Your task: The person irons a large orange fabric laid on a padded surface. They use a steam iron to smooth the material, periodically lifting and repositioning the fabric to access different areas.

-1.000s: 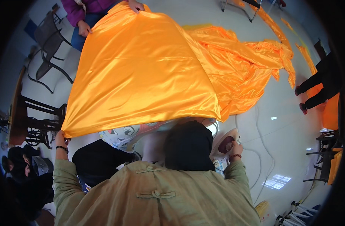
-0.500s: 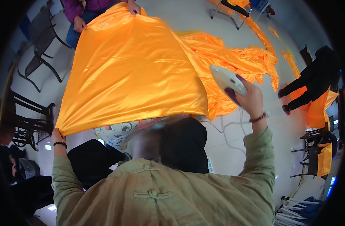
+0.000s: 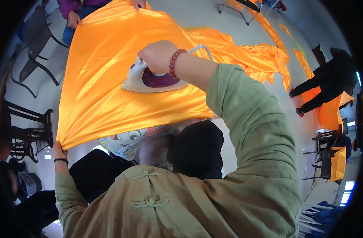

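A shiny orange satin cloth is stretched out before me. My left hand grips its near left corner, with a dark bead bracelet at the wrist. Over the middle of the cloth, my right hand is closed round the handle of a white and purple iron. The iron's soleplate faces down on the cloth or just above it; I cannot tell which. Its pale cord trails off to the right. Beneath the near edge shows a printed cover with a cartoon pattern. Another person's hands hold the far edge.
More orange cloth lies rumpled on the floor to the right. Dark chairs stand along the left. A person in black stands at the right, near a chair with orange cloth on it.
My right hand has brought the iron from the right side, where it was raised beside the cloth, leftward over the cloth's middle. My left hand still holds the corner.
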A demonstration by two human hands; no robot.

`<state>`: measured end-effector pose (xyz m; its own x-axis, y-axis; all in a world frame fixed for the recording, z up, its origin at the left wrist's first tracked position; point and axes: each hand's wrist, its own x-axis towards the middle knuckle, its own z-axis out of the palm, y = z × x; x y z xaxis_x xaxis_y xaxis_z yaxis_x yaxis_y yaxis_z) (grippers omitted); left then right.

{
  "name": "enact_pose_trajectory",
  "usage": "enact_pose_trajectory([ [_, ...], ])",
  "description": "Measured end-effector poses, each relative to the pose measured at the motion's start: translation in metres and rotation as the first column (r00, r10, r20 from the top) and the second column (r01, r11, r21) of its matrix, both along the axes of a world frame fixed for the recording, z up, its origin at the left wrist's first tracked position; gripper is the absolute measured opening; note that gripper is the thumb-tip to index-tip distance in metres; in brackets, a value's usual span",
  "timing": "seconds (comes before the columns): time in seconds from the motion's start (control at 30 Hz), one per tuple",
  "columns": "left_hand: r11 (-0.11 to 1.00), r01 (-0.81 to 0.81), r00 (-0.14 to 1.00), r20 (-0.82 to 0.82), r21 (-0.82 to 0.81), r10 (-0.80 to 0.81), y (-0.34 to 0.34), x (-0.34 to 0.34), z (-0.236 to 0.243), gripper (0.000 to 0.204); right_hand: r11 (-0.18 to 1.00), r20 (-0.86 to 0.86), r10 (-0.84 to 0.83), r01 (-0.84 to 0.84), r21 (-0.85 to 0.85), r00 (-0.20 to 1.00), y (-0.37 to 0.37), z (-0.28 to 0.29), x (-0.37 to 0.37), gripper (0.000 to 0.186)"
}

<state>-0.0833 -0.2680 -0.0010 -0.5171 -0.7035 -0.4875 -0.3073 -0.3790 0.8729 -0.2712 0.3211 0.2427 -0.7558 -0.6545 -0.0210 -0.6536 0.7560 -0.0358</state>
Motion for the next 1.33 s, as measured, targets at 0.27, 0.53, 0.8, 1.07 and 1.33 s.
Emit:
enact_pose_trajectory([
  [0.27,0.993,0.019,0.993,0.118,-0.115,-0.006,0.006,0.009,0.011,0.010,0.970,-0.015,-0.238,0.238,0.053,0.971,0.105,0.001,-0.068,0.030],
  [0.53,0.994,0.027,0.995,0.094,-0.101,-0.017,0.010,0.011,0.009,0.009,0.820,-0.014,-0.569,0.568,0.064,0.822,0.212,-0.021,-0.069,0.029],
  [0.8,0.998,0.068,0.998,-0.016,0.016,-0.067,-0.010,0.006,-0.025,0.009,0.779,-0.150,-0.615,0.626,0.037,0.774,0.218,0.002,-0.031,0.029],
  [1.07,0.988,0.095,0.989,-0.123,0.125,-0.079,0.024,-0.008,-0.008,0.031,0.918,-0.114,-0.389,0.374,-0.135,0.914,0.052,0.026,-0.030,0.033],
  [1.33,0.997,0.036,0.999,0.010,0.064,-0.037,0.024,0.008,0.003,0.022,0.976,-0.043,-0.206,0.202,-0.085,0.978,-0.109,-0.003,-0.082,0.030],
])
